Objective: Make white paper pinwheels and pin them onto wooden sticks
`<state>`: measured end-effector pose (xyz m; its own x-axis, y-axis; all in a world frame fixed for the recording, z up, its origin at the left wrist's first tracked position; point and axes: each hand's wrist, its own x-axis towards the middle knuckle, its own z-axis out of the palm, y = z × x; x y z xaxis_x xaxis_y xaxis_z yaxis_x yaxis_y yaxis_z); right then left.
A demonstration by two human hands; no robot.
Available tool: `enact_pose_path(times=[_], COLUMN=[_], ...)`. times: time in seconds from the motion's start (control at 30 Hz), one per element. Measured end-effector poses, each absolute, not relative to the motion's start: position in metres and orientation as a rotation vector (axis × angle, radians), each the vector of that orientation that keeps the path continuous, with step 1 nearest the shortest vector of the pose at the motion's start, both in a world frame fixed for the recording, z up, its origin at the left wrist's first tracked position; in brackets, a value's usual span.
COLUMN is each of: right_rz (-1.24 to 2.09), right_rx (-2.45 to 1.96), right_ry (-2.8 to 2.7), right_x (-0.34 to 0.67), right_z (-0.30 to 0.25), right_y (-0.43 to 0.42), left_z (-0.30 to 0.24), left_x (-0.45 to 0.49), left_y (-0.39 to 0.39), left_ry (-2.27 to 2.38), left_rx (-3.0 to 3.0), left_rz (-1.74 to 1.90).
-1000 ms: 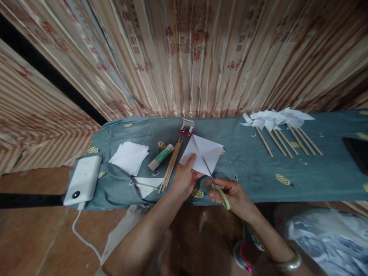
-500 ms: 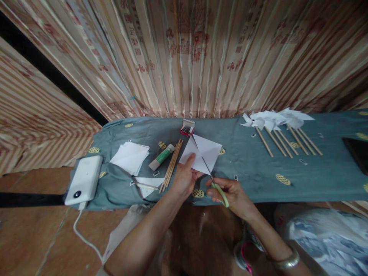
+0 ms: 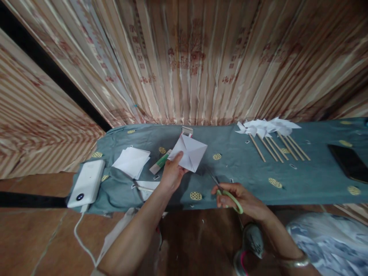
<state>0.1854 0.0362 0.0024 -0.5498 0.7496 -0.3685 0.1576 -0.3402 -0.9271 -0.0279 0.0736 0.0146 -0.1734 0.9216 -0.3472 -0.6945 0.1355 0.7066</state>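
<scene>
In the head view, the left hand (image 3: 171, 175) pinches a creased white paper square (image 3: 189, 153) at its near corner, thumb on top. The right hand (image 3: 245, 197) is closed around green-handled scissors (image 3: 227, 191). Their blades point toward the square, near it but not touching. A glue stick (image 3: 160, 163) and a paper stack (image 3: 131, 161) lie left of the left hand, and pinwheels (image 3: 267, 128) lie well beyond the right.

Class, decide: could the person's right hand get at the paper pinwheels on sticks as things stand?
Probably yes: only open cloth lies between the right hand and the pinwheels. But that hand is closed around the green-handled scissors, so grasping one would be awkward.
</scene>
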Motion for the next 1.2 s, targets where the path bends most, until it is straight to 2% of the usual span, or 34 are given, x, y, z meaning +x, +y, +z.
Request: enact_pose_path(times=[0.23,0.33,0.53,0.63,0.83,0.97,1.2], right_rz=[1.407,1.384,1.560,1.557,1.276,1.196,1.241], right_rx=[-1.329,-1.326,-1.371,-1.370,-1.302,-1.204,-1.201], right_ry=[-1.108,-1.081,-1.113,-1.049,-0.800,-0.694,-0.753], right_x=[0.218,0.216,0.201,0.196,0.182,0.171,0.155], right_z=[-0.017,-0.019,-0.002,-0.003,-0.014,-0.016,-0.014], right_y=[0.060,0.064,0.062,0.063,0.069,0.073,0.071], left_z=[-0.005,-0.013,-0.015,-0.014,-0.003,0.000,0.001], left_x=[-0.024,-0.017,-0.002,0.002,0.011,0.023,0.043], left_y=[0.060,0.053,0.052,0.054,0.051,0.042,0.044], left_ry=[1.147,1.240,1.182,1.119,0.757,0.760,0.852], left_rx=[0.664,0.835,0.872,0.726,0.335,0.367,0.315], left_rz=[1.176,1.017,0.898,0.911,0.978,1.085,1.290])
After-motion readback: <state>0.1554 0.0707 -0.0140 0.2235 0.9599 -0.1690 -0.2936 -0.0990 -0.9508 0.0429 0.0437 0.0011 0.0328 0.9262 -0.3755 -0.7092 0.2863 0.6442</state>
